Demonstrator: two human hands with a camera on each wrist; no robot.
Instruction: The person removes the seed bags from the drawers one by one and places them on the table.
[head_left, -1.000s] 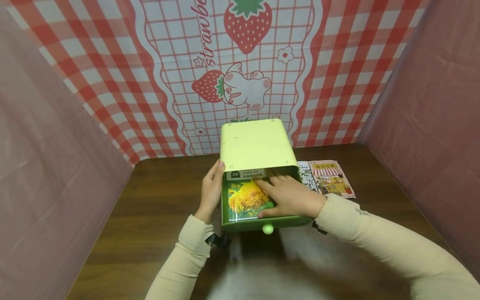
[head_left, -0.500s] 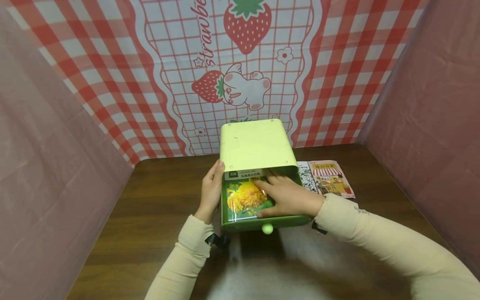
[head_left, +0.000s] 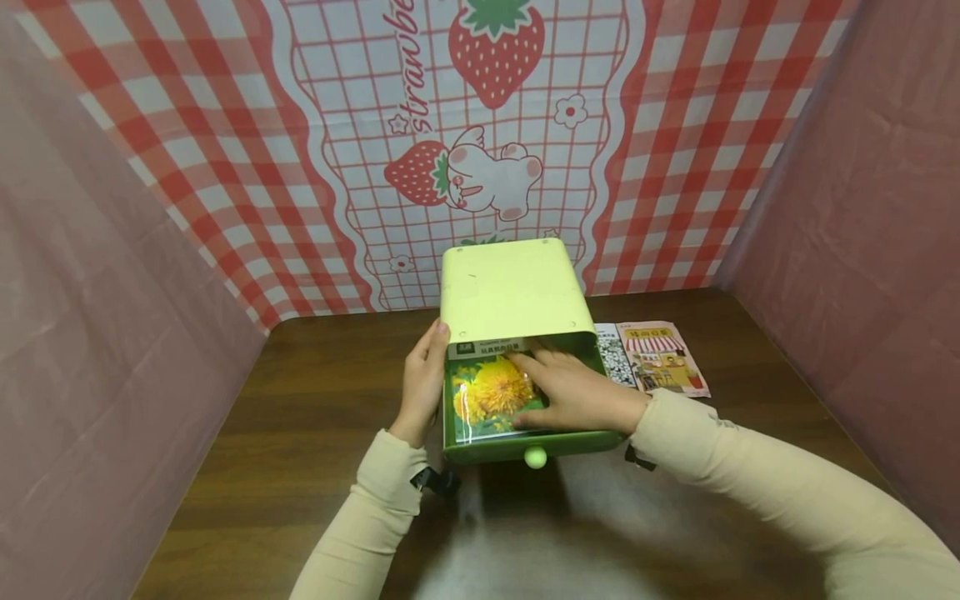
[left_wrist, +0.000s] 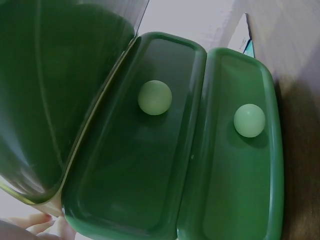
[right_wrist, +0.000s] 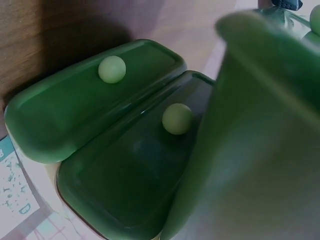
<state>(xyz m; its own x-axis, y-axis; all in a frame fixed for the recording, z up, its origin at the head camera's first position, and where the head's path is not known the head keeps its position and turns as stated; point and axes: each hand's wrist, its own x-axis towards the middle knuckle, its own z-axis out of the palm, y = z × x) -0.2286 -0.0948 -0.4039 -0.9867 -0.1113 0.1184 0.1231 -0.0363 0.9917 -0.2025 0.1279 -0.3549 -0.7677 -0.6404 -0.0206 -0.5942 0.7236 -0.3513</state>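
A small pale yellow-green drawer cabinet [head_left: 513,287] stands on the table with its top green drawer [head_left: 480,452] pulled out. In that drawer lies a flat packet [head_left: 487,396] printed with yellow flowers, its far end under the cabinet top. My right hand [head_left: 573,387] reaches into the drawer with fingers extended, touching the packet's right side; its far fingertips are hidden. Against the cabinet's left side rests my left hand [head_left: 425,379], thumb at the front edge. Its fingertips show at the lower left of the left wrist view.
Below the open drawer, two closed drawers with round knobs, an upper one [left_wrist: 127,150] and a lower one [left_wrist: 232,175], show in the left wrist view. Two more packets, one pink [head_left: 666,358] and one white-patterned [head_left: 617,354], lie right of the cabinet. A checked cloth [head_left: 675,150] hangs behind.
The flower packet has shifted slightly left and deeper into the drawer, with my right hand on it. My left hand and the cabinet stay in place.
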